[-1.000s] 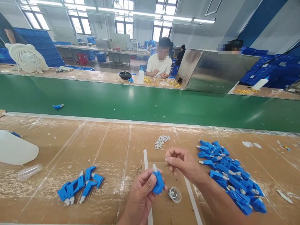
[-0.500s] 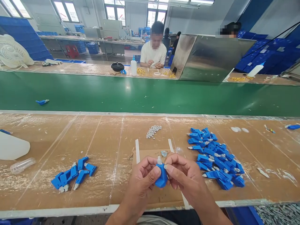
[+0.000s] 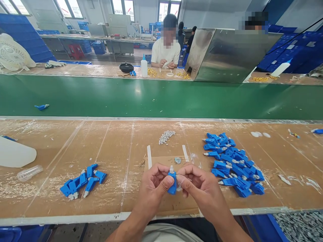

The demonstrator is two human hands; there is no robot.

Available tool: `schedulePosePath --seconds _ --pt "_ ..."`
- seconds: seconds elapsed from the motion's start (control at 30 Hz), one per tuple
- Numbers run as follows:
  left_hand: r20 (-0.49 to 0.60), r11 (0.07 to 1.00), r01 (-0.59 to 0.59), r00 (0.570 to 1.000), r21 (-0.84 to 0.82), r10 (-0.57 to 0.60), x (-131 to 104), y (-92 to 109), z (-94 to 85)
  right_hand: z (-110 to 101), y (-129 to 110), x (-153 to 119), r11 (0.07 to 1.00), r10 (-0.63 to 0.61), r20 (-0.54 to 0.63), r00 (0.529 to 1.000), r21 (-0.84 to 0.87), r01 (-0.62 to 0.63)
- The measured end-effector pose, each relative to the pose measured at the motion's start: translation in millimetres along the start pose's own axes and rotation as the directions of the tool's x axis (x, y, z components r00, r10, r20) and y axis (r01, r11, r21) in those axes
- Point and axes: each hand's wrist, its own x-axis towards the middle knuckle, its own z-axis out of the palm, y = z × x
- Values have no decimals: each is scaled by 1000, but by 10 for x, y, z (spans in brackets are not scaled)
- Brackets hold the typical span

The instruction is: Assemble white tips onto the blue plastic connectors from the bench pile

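My left hand [image 3: 157, 183] grips a small blue plastic part [image 3: 172, 188] with a pale tip [image 3: 171, 169] pointing up, thumb across its front. At the part's right side, my right hand [image 3: 195, 181] has its thumb and forefinger pinched together; whatever is between them is too small to make out. Beneath the hands lies a piece of cardboard [image 3: 161, 161] with white strips at its sides. A cluster of small grey pieces [image 3: 166, 137] sits beyond it. Similar blue parts form a large pile [image 3: 234, 164] on the right and a smaller group [image 3: 83, 179] on the left.
A white bottle [image 3: 17, 153] and a clear plastic tube [image 3: 29, 173] lie at the left. Behind the bench runs a green belt [image 3: 106, 97] carrying one blue part [image 3: 41, 107]. Across it sits a co-worker [image 3: 166, 52], beside a metal panel [image 3: 227, 55]. A blue bin [image 3: 264, 228] stands below the right edge.
The blue part has turned slightly in my left hand, showing a narrower side. My right fingertips remain close against its right side. The whole view has shifted slightly.
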Motion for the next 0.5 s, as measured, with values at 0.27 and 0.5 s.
schedulePosePath --seconds 0.27,0.5 --pt "156 995 75 984 71 -85 102 207 17 -113 116 81 930 125 127 984 330 -161" --pt "215 963 -6 975 269 -54 425 163 66 -256 203 148 932 169 0 986 326 -160"
